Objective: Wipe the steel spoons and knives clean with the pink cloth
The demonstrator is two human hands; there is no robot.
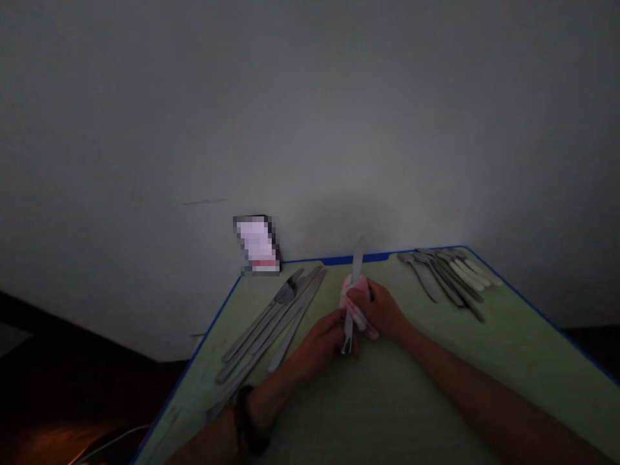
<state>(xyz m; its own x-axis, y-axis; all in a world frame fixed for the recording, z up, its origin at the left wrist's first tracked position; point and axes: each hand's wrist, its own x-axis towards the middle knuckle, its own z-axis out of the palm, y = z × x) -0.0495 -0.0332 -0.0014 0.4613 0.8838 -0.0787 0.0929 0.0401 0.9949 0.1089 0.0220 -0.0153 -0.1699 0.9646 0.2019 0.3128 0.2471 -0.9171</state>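
Over the middle of the table, a table knife (358, 261) points up and away, its blade rising out of a pink and white cloth (357, 316). My right hand (380, 310) is closed on the cloth, which wraps around the knife. Lower down, the fingers of my left hand (329, 336) grip the knife by its handle, whose end shows below them. To the left lie several table knives (276, 323), side by side and slanting. On the right rests a group of several forks and other cutlery (440, 281), some with white handles.
A phone (259, 242), its screen blurred out, leans against the grey wall (310, 116) at the table's back left. The pale green table (387, 413) has a blue edge. A thin cable (111, 439) runs at the lower left.
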